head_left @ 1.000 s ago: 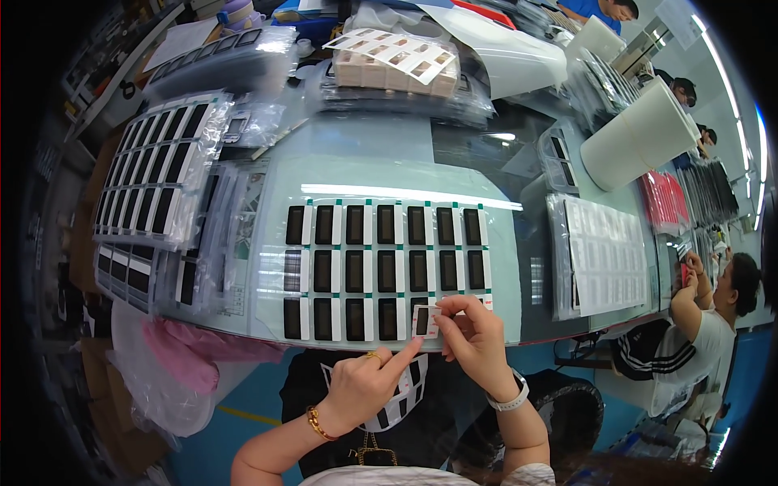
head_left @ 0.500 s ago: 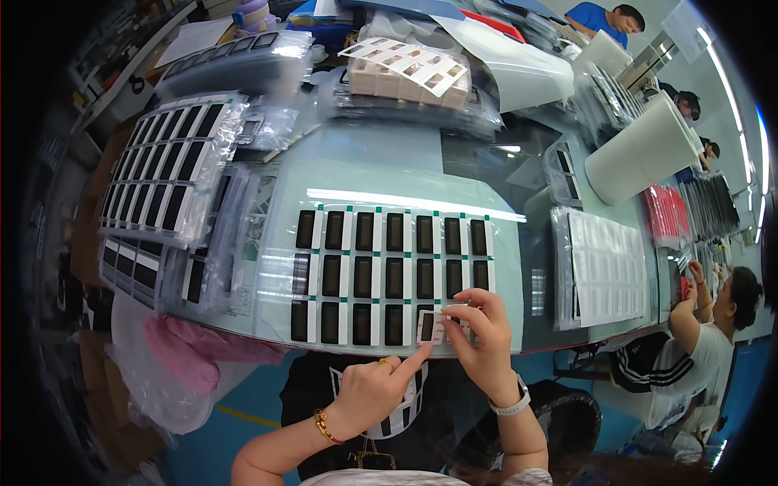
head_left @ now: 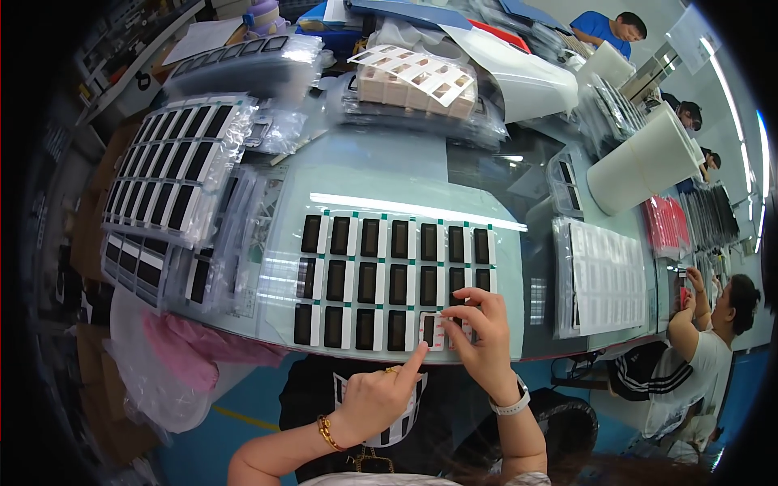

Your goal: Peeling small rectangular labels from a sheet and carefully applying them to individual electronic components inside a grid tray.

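Three rows of dark rectangular panels (head_left: 366,283) with white strips and small green tabs lie on a pale sheet (head_left: 279,275). At the near row sits a small white rectangular frame sticker (head_left: 438,333) with red marks and a dark window. My right hand (head_left: 485,336) pinches its right side between thumb and index finger, the other fingers raised. My left hand (head_left: 374,402) rests its outstretched index fingertip at the sticker's lower edge, its other fingers curled. Part of the panels to the right is hidden behind my right hand.
Stacks of bagged panel sheets (head_left: 174,166) stand at the left. Behind lies a wooden block pile under a label sheet (head_left: 417,73). At the right are a white roll (head_left: 644,158) and bagged white sheets (head_left: 608,275). A co-worker (head_left: 713,340) sits at far right.
The whole view has shifted slightly. My left index fingertip has moved slightly along the sticker's lower edge; my right hand keeps its pinch nearly unchanged.
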Demonstrator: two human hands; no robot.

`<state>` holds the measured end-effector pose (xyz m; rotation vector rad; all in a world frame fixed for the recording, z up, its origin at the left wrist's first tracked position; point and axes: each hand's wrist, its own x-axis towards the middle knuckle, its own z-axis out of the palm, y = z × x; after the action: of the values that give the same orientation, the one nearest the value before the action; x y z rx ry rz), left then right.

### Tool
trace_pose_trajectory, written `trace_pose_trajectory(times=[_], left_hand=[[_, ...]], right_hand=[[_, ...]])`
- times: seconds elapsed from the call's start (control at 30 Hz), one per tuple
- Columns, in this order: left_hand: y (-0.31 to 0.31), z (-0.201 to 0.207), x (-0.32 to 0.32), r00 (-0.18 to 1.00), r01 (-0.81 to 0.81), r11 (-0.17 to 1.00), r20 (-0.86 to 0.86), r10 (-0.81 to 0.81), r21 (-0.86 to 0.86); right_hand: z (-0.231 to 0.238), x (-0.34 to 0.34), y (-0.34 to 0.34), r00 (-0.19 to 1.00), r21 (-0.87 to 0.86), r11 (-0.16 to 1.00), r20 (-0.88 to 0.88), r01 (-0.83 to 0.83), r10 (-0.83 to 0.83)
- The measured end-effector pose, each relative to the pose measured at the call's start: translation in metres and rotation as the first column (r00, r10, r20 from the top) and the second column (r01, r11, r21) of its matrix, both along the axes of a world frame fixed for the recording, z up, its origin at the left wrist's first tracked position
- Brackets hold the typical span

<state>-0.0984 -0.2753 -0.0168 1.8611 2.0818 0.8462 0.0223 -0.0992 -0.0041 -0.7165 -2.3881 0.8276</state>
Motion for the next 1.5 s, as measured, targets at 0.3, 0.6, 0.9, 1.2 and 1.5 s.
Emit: trace_pose_trajectory(times=[0.3,0.6,0.9,1.2,1.5], left_hand=[[0.008,0.013,-0.003,1.000,-0.027,0.994,0.007,0.028,-0.109],[0.017,0.022,-0.008,0.978,-0.011,0.985,-0.209,-0.026,-0.170],[0.030,0.026,-0.016,0.972,-0.016,0.967,-0.231,-0.044,-0.253],[0.012,0.023,-0.005,0.988,-0.014,0.946,-0.150,-0.036,-0.323],[-0.019,0.021,-0.008,0.999,0.008,0.990,-0.039,-0.014,-0.142]], right_hand=[[0.001,-0.004,0.001,0.999,0.105,0.994,0.031,-0.014,0.010],[0.013,-0.001,-0.005,0.977,0.417,0.908,0.171,0.046,-0.128],[0.007,0.007,-0.016,0.960,0.457,0.883,0.278,-0.106,-0.029],[0.011,0.041,-0.052,0.926,0.429,0.894,0.375,-0.130,-0.046],[0.010,0.032,-0.054,0.967,0.363,0.930,0.252,-0.059,-0.036]])
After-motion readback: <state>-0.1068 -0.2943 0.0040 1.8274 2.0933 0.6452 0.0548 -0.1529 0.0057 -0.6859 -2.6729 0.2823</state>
